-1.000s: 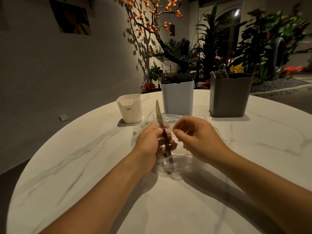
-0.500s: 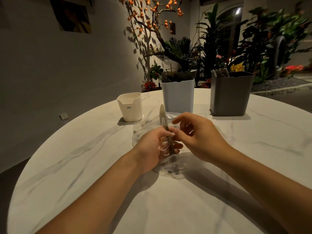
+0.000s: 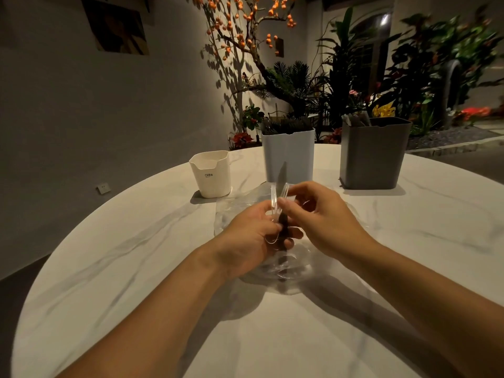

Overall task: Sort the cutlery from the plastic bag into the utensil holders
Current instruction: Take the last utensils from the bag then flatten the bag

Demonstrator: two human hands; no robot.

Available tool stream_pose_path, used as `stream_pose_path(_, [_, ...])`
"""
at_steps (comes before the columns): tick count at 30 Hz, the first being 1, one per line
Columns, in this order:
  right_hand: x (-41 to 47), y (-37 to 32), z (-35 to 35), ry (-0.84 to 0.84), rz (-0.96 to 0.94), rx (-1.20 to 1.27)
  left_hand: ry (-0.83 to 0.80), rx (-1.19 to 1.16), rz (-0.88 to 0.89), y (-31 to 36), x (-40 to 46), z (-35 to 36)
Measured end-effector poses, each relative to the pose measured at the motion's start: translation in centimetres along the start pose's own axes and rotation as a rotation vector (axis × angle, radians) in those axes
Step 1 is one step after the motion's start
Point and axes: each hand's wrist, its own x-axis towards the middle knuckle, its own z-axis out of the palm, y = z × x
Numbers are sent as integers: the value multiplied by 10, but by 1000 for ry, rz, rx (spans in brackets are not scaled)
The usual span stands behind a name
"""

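Dim light on the marble bench (image 3: 141,268) shows my left hand (image 3: 253,236) gripping the knife (image 3: 282,203) handle through the plastic bag (image 3: 283,271), while my right hand (image 3: 321,216) has closed in to pinch the film (blade tip lower than a second ago), so extraction has barely begun.

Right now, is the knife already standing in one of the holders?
No, the knife is above the plastic bag, held by the left hand.

Knife in a clear bag, three holders behind

A dark-handled knife (image 3: 282,227) stands blade-up inside the crumpled clear plastic bag (image 3: 286,266) at the table's middle. Farther back stand a short white holder (image 3: 211,174) at left, a pale blue holder (image 3: 289,156) at centre and a grey holder (image 3: 373,154) at right.
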Motion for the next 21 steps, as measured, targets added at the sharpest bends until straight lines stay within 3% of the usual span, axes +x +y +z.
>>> stream_pose_path(5, [0, -7, -10, -197, 151, 390, -92, -18, -27, 3, -4, 0])
stream_pose_path(8, [-1, -9, -13, -262, 191, 416, -99, -35, -40, 3, -4, 0])
stream_pose_path(13, [4, -8, -16, -84, 212, 412, 103, -136, -20, 2, 2, -1])
stream_pose_path(21, [7, -4, -12, 55, 269, 401, 401, 43, 54, -3, 8, -2])
